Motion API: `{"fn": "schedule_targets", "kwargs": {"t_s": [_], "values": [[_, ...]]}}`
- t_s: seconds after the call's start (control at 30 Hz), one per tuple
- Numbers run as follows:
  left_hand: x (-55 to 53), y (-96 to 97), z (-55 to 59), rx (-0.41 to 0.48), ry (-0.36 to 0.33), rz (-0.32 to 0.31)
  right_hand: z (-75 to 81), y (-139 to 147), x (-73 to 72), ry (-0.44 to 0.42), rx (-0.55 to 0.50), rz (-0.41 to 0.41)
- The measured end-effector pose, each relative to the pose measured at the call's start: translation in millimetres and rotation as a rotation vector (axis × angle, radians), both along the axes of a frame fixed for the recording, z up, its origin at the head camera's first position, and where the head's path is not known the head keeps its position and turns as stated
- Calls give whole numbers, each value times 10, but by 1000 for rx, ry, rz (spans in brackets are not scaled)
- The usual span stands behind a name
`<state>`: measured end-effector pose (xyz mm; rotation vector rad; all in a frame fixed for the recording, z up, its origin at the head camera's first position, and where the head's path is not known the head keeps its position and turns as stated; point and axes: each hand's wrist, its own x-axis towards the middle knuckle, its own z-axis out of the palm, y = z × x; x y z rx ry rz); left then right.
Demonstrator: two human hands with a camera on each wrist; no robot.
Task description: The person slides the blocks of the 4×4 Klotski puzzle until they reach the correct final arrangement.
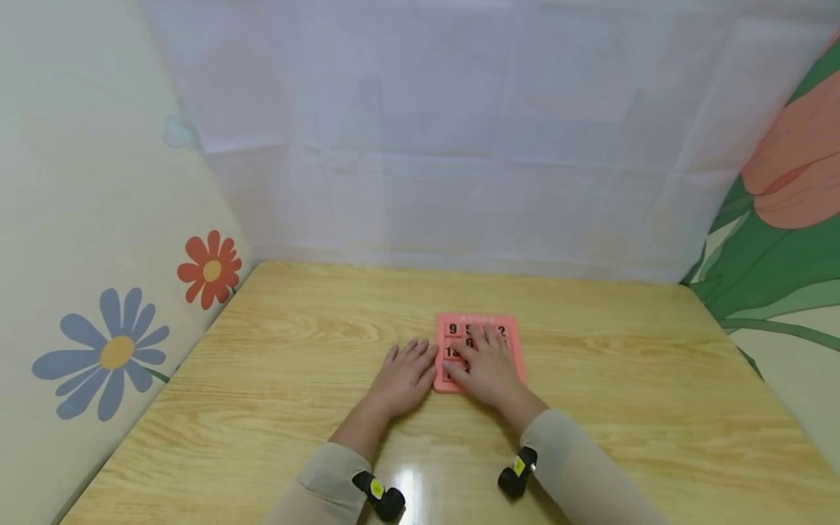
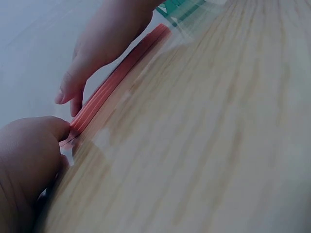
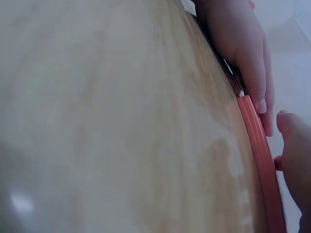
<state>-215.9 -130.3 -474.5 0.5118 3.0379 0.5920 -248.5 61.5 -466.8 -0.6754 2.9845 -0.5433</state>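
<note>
A pink sliding number puzzle (image 1: 452, 329) with black digits lies flat on the wooden table. Over its tiles spreads my right hand (image 1: 488, 370), fingers extended, fingertips on the upper rows and thumb toward the lower left. Some numbers are hidden under that hand. My left hand (image 1: 403, 380) rests palm down at the left of the puzzle, its fingers nearly straight and its thumb side right at the frame. In the left wrist view, the thumb of the left hand (image 2: 29, 155) meets the edge of the puzzle (image 2: 116, 75). The right wrist view shows the right hand (image 3: 299, 155) above the tiles.
The wooden table (image 1: 275, 328) extends around both hands. A white cloth (image 1: 446, 146) hangs behind it, with flower-printed panels (image 1: 118, 219) at the sides. Each sleeve carries a black wrist camera (image 1: 380, 497).
</note>
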Motion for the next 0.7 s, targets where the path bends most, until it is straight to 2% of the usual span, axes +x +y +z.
{"fn": "schedule_targets", "kwargs": {"t_s": [0.27, 0.43, 0.7], "values": [[10, -18, 28, 20, -8, 5, 28, 2, 49, 18, -40, 14], [4, -29, 30, 13, -17, 5, 34, -9, -65, -1, -23, -35], [6, -1, 16, 17, -22, -3, 68, -64, -282, -83, 29, -101]]}}
